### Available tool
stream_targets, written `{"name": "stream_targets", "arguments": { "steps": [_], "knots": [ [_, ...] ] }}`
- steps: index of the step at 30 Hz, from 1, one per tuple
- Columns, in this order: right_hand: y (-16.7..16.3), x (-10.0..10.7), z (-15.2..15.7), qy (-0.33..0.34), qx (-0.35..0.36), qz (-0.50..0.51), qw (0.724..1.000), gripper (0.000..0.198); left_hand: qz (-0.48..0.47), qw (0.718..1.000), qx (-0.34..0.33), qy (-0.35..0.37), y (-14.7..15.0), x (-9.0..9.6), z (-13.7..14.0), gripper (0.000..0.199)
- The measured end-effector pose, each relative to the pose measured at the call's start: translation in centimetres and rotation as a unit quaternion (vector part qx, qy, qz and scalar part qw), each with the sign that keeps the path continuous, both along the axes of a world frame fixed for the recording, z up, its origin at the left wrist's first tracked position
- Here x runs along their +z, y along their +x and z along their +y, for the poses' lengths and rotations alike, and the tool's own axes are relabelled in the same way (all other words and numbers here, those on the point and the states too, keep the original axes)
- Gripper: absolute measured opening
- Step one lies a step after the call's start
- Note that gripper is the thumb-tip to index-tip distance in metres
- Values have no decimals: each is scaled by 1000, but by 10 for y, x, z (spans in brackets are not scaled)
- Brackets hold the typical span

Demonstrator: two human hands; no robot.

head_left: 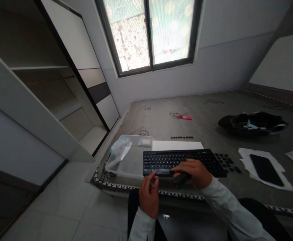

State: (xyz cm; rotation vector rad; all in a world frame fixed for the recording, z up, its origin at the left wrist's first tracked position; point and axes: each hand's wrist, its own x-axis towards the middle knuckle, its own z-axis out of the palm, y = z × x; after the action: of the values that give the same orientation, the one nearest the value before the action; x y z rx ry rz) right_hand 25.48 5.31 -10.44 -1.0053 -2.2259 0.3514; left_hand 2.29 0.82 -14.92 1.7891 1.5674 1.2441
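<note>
A black keyboard (171, 160) lies near the front edge of the mattress, its left end on a clear plastic tray (128, 164) and its back edge over a white sheet or box. My right hand (196, 172) is closed around a dark, thick-handled object (181, 180) at the keyboard's front edge; its kind I cannot make out. My left hand (149, 195) is by the keyboard's front left corner, fingers loosely bent and apart, with nothing visible in them. Several loose black keycaps (228, 160) are scattered to the right of the keyboard, and a row of small black pieces (181, 137) is lined up behind it.
Plastic wrapping (121, 152) lies in the tray. At right, a black phone (267, 169) rests on white paper, with a black cap (254, 123) behind. A red packet (181, 116) lies farther back. The mattress edge (181, 196) runs along the front; an open wardrobe stands left.
</note>
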Motion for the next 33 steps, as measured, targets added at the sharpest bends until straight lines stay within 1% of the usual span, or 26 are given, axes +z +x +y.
{"name": "stream_targets", "arguments": {
  "steps": [2,4,5,7,9,11,14,16,18,21,24,27,30,33],
  "knots": [
    [2,3,-3,25,3,-13,1000,20,-31,998,-48,-11,11,30,4,37],
    [5,3,-3,41,7,-24,999,21,-32,994,-105,-6,22,51,10,36],
    [6,2,-3,43,11,-25,999,21,-24,992,-128,3,27,57,12,31],
    [11,-2,-2,33,18,-17,999,20,-12,987,-157,18,36,62,17,19],
    [15,-7,-1,10,22,-2,1000,19,-15,986,-164,23,44,61,21,12],
    [21,-14,0,-19,26,20,999,19,-21,987,-160,15,50,58,24,11],
    [31,-24,3,-61,35,68,995,20,-21,986,-166,-12,60,57,28,13],
    [39,-29,6,-81,42,95,991,17,-9,984,-173,-37,68,58,31,15],
    [47,-32,8,-98,45,115,988,14,11,982,-182,-44,77,58,33,17],
    [58,-32,10,-117,30,144,982,18,20,981,-195,-6,92,57,37,16],
    [68,-32,12,-129,-5,163,978,26,13,976,-214,27,105,55,47,15],
    [78,-33,15,-137,-41,162,976,33,27,962,-268,50,113,53,61,15],
    [88,-35,16,-137,-74,168,973,38,68,943,-318,67,120,50,74,20],
    [97,-39,19,-139,-94,181,969,37,93,938,-329,64,129,46,81,21]
  ]
}}
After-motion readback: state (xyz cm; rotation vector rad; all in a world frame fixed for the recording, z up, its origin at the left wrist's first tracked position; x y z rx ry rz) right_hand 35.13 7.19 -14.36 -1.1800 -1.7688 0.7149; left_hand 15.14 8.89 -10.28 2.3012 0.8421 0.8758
